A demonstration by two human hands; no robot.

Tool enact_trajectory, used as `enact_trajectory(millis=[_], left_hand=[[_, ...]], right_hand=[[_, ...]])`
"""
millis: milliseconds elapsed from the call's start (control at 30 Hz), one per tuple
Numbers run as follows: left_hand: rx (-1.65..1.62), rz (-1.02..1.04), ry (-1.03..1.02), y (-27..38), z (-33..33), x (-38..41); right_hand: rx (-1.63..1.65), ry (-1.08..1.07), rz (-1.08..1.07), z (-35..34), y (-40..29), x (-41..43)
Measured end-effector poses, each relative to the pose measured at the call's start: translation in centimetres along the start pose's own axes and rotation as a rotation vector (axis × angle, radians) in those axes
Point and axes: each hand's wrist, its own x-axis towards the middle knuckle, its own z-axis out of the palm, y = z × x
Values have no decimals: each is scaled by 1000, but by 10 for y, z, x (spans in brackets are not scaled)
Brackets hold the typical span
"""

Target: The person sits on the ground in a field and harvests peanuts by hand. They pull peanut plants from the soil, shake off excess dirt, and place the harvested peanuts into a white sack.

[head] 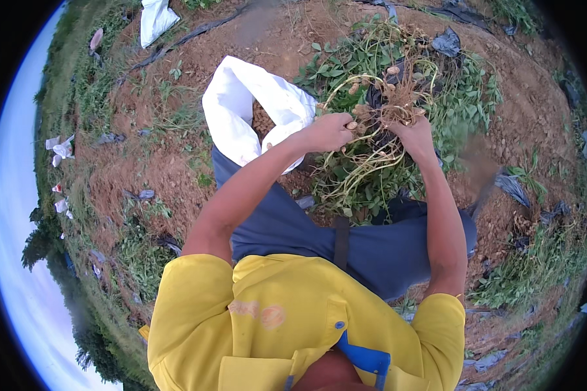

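Observation:
Uprooted peanut plants (pixel 372 171) lie in a leafy heap before me, their stringy roots and pods upward. My left hand (pixel 328 132) is closed at the pods on the heap's left side, with a peanut pod (pixel 351 125) showing at its fingertips. At the base of the root tangle (pixel 403 105), my right hand (pixel 413 134) grips the roots and stems. Just left of the heap stands an open white sack (pixel 279 93) with its rim rolled down, and peanuts (pixel 261 119) lie inside it. My left forearm passes over the sack's near edge.
Another white sack (pixel 157 22) lies at the upper left. Torn dark plastic film (pixel 511 188) is scattered over the reddish soil (pixel 142 122). More pulled plants (pixel 518 273) lie at the lower right. My bent legs in blue trousers (pixel 386 249) are close to the heap and the sack.

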Motion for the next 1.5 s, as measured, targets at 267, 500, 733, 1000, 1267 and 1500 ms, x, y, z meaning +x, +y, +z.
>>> enact_trajectory(millis=[267, 500, 733, 1000, 1267, 1500], left_hand=[[-516, -172, -35, -3, 5, -20], [308, 301, 312, -17, 60, -3], [791, 360, 335, 26, 41, -40], [162, 295, -39, 118, 7, -131], [-584, -158, 473, 1, -66, -167], [-777, -124, 370, 23, -31, -131]], right_hand=[[181, -171, -156, 23, -12, -8], [-596, 163, -24, 53, -18, -8], [-650, 238, -27, 44, -14, 2], [-521, 344, 261, -20, 14, 22], [-463, 330, 161, -12, 26, 12], [-328, 155, -60, 16, -11, -12]])
